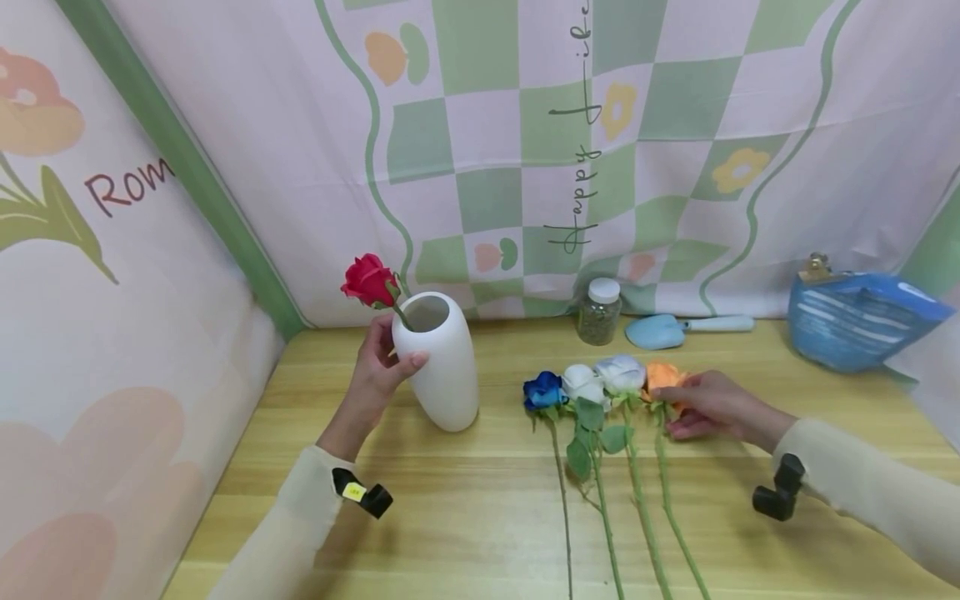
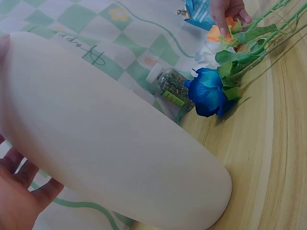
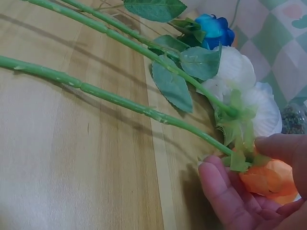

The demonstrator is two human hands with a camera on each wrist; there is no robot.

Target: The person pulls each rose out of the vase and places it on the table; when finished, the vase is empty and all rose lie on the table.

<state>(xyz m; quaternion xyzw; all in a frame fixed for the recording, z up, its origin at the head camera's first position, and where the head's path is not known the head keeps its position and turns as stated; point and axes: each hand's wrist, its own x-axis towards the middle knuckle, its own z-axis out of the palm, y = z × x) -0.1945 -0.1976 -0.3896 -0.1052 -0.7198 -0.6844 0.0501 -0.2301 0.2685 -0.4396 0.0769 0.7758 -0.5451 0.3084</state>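
Note:
A tall white vase (image 1: 447, 375) stands on the table with one red rose (image 1: 370, 281) leaning out of its mouth. My left hand (image 1: 380, 360) grips the vase near its rim, thumb on the front and fingers around the far side. To the right lie a blue rose (image 1: 544, 391), a white rose (image 1: 584, 384), a pale lilac-white rose (image 1: 621, 374) and an orange rose (image 1: 664, 382), stems toward me. My right hand (image 1: 708, 406) holds the orange rose just below its bloom; in the right wrist view thumb and fingers lie around its green base (image 3: 240, 159).
Behind the roses stands a small jar (image 1: 600, 312) with a white lid. A light-blue trowel (image 1: 660, 331) lies beside it. At the back right sits a clipped blue bag (image 1: 855, 321). A patterned cloth (image 1: 491, 196) hangs along the back of the wooden table (image 1: 450, 508).

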